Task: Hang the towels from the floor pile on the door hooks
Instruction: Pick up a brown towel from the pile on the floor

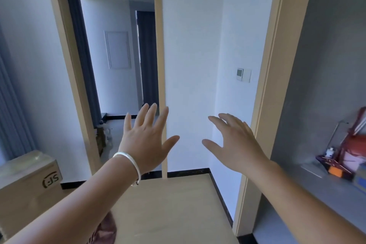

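Note:
My left hand (147,140) is raised in front of me, fingers spread, holding nothing; a white bangle sits on its wrist. My right hand (235,144) is also raised with fingers apart and empty, to the right of the left. A brownish-pink piece of cloth, perhaps a towel (106,231), lies on the wooden floor (178,210) at the bottom, partly hidden under my left forearm. An open doorway with a light wooden frame (160,45) stands ahead. No door hooks are visible.
A cardboard box (27,186) stands at the left by a grey curtain. At the right, a second wooden frame (271,85) borders a grey alcove shelf (324,190) with red and coloured items. A wall switch (244,75) is on the white wall.

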`<control>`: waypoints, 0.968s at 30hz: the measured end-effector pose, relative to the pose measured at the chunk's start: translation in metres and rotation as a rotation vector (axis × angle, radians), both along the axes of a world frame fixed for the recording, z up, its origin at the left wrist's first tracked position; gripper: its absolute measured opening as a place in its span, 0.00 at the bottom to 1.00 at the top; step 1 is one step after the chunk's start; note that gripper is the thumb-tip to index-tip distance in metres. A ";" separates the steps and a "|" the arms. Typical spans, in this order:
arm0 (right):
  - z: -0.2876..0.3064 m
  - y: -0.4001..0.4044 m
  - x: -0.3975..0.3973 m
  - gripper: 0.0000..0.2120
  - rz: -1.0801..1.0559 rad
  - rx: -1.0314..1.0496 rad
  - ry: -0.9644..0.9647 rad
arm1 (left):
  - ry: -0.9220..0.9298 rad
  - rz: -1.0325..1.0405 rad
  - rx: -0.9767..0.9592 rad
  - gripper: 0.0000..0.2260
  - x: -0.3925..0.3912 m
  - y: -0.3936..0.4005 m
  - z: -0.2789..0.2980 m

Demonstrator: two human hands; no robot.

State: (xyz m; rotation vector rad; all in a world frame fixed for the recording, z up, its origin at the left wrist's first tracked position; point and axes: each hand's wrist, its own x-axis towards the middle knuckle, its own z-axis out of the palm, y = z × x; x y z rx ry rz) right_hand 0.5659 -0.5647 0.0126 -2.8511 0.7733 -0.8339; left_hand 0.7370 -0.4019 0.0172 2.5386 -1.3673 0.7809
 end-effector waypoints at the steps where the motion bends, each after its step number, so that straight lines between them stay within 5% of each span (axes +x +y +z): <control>1: -0.001 -0.013 0.010 0.31 -0.001 -0.005 -0.005 | -0.005 -0.003 0.004 0.35 0.009 -0.014 -0.001; 16: 0.015 -0.265 0.160 0.31 0.048 -0.048 -0.024 | -0.025 0.049 -0.036 0.36 0.150 -0.248 0.021; 29: 0.004 -0.399 0.317 0.31 0.065 -0.033 0.026 | 0.009 0.062 -0.013 0.35 0.303 -0.383 0.006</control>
